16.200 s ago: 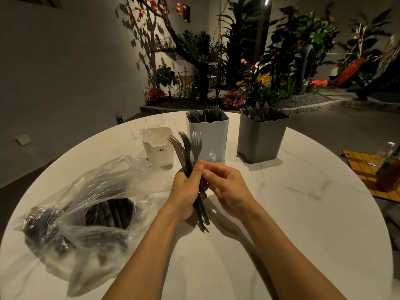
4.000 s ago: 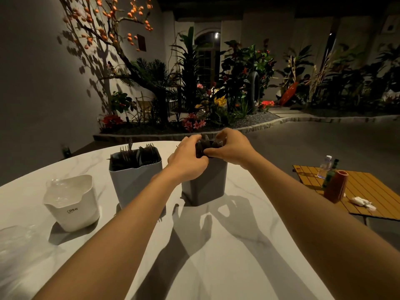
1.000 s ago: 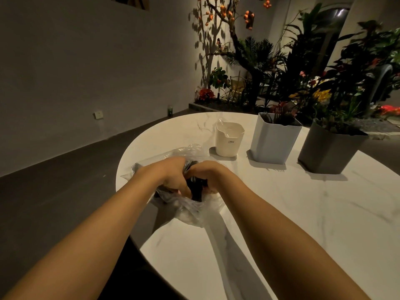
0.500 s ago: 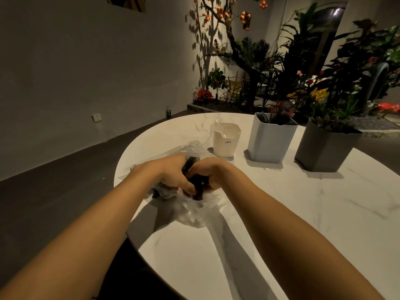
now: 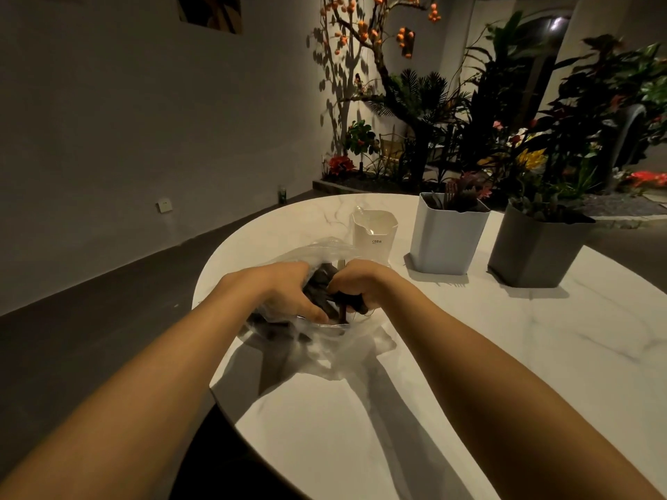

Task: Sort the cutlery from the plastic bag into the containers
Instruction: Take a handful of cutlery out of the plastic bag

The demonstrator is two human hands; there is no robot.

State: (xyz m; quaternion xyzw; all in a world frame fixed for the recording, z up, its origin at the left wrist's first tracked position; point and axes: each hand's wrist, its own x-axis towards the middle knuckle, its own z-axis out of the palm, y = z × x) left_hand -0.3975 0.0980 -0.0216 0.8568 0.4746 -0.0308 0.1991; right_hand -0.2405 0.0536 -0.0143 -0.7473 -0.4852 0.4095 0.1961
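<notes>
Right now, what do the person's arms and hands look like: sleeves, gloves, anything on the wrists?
Both forearms are bare to the frame edge, no sleeves showing. The left hand and right hand are ungloved; no watch or bracelet on either wrist. Rings cannot be told.

White tabletop [image 5: 469, 373] with faint grey marble veining; clear plastic bag [image 5: 325, 341] holding dark cutlery [image 5: 321, 283]; cream container [image 5: 373, 236]; pale grey-white container [image 5: 445, 240]; dark grey container [image 5: 534, 254].

Pass room on tabletop [image 5: 523, 355] R of bag [image 5: 325, 346]; containers [image 5: 444, 240] behind.
</notes>
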